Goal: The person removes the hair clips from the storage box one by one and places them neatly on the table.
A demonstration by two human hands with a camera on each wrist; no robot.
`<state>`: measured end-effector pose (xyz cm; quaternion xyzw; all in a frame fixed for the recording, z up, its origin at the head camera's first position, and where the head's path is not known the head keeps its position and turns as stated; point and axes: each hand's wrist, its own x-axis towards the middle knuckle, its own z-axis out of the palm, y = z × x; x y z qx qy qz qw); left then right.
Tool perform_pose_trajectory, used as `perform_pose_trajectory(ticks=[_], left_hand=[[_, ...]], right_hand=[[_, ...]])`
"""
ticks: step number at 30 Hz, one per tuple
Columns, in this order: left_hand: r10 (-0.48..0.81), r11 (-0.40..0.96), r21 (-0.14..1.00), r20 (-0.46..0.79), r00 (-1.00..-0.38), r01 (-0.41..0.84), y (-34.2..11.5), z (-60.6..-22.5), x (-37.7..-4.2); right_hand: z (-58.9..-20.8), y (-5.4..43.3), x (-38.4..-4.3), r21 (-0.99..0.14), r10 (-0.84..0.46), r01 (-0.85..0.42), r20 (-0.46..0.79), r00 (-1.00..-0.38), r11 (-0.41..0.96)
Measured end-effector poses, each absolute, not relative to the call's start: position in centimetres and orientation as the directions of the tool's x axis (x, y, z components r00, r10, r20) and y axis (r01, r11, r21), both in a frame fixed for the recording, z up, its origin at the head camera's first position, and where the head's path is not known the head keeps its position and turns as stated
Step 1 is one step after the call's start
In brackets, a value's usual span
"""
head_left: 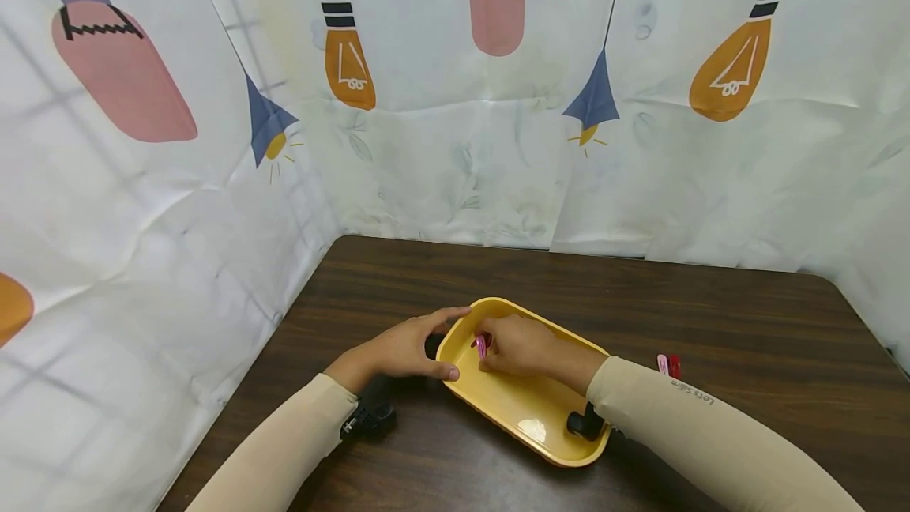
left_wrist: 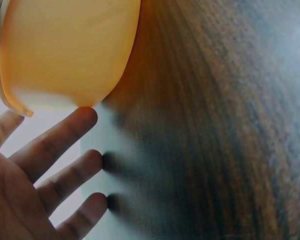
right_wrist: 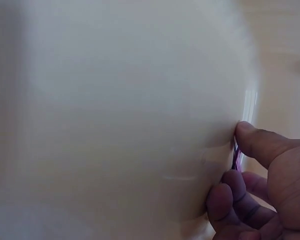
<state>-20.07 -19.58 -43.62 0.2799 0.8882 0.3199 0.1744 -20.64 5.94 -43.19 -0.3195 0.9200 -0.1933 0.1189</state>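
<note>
A yellow tray sits slantwise on the table. Inside its left end my right hand holds a pink hair clip and a dark red one between thumb and fingers, low against the tray floor. The right wrist view shows the pink edge of a clip at the thumb tip; the rest is hidden by the fingers. Around the tray's left end my left hand spreads its thumb and fingers. In the left wrist view, straight fingers reach to the tray's outer end, one fingertip touching it.
Right of the tray, a pink hair clip and a red hair clip lie side by side on the dark wooden table, beyond my right sleeve. A printed cloth hangs behind and left of the table.
</note>
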Motion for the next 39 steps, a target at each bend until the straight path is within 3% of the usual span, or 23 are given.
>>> perform_pose_trajectory(ticks=[20, 39], left_hand=[[0.605, 0.645, 0.660, -0.133, -0.785, 0.385, -19.6, -43.6, -19.9], [0.603, 0.649, 0.659, -0.140, -0.785, 0.381, -19.5, -43.5, -20.1]], right_hand=[[-42.8, 6.1, -20.7, -0.393, -0.638, -0.579, -0.028, -0.769, 0.714], [-38.6, 7.2, -20.4, -0.416, -0.609, -0.540, -0.043, -0.792, 0.732]])
